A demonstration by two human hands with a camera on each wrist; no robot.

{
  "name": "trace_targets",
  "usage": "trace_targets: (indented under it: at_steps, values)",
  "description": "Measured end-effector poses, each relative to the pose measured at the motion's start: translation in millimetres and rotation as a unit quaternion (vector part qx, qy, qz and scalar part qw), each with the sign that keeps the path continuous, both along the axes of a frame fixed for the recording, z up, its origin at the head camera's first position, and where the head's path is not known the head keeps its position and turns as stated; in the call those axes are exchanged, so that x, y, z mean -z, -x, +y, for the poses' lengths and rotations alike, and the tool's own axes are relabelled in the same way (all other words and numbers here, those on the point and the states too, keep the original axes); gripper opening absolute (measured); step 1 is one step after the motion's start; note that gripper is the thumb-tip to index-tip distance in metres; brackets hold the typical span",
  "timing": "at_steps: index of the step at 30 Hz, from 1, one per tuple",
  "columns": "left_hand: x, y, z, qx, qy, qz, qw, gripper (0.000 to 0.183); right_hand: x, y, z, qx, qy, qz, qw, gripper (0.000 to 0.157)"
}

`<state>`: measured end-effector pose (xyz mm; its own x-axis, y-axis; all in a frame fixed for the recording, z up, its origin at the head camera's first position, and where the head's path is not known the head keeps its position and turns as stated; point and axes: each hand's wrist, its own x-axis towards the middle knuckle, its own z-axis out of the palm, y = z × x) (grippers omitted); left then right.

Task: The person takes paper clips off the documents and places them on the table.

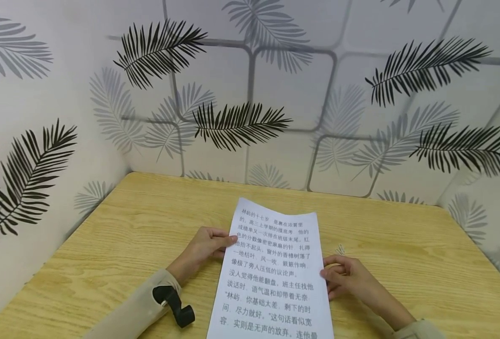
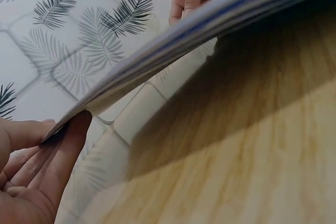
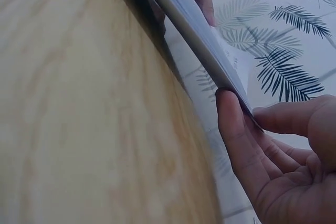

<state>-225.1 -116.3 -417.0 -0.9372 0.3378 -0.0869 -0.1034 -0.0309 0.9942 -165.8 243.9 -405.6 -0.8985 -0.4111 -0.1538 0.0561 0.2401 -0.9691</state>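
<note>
A white stack of paper sheets (image 1: 271, 273), printed with lines of Chinese characters, is held above the wooden table between both hands. My left hand (image 1: 207, 245) pinches its left edge, thumb on the printed face and fingers behind. On the opposite side my right hand (image 1: 343, 278) pinches the right edge, a little lower down. In the left wrist view the paper stack (image 2: 173, 40) shows its layered edge, and the left hand (image 2: 39, 166) grips one side. The right wrist view has the right hand (image 3: 283, 156) with thumb and fingers on the paper stack (image 3: 199, 40). The sheets' lower end runs out of the head view.
The wood-grain table (image 1: 127, 226) reaches back to a wall (image 1: 283, 89) with leaf patterns. A small thin thing, perhaps paper clips (image 1: 340, 249), lies just beyond the right hand. A black curved piece (image 1: 175, 305) sits on the left sleeve.
</note>
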Motion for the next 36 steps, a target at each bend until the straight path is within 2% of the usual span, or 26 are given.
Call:
trace_targets:
  at_steps: [13,18,23,26,29,33,35,36]
  values:
    - [3.0,0.3,1,0.020,0.011,-0.009,0.9997,0.030,3.5,-2.3,0,0.000,-0.002,-0.018,1.000,0.041]
    - [4.2,2.1,0,0.015,0.022,-0.020,0.9994,0.028,3.3,-2.4,0,-0.009,0.005,-0.022,1.000,0.042]
    - [3.6,3.6,-1,0.015,0.064,-0.018,0.9977,0.027,0.8,-2.9,3,-0.017,0.010,-0.023,1.000,0.041]
    - [-1.4,4.3,-6,0.023,0.107,-0.003,0.9940,0.026,-1.1,-3.7,5,-0.010,0.005,-0.022,1.000,0.041]
    - [-6.4,6.0,-10,0.023,0.132,0.005,0.9910,0.024,-0.9,-4.3,7,-0.007,-0.002,-0.016,1.000,0.040]
    - [-9.9,7.4,-13,0.001,0.158,0.016,0.9874,0.022,0.2,-4.2,11,-0.012,-0.004,-0.010,1.000,0.038]
    - [-11.1,6.2,-16,-0.017,0.191,0.054,0.9799,0.022,-1.5,-4.1,14,-0.017,-0.006,-0.001,1.000,0.038]
    - [-12.7,5.2,-18,-0.023,0.220,0.095,0.9706,0.021,-3.0,-4.1,15,-0.018,-0.009,0.008,1.000,0.038]
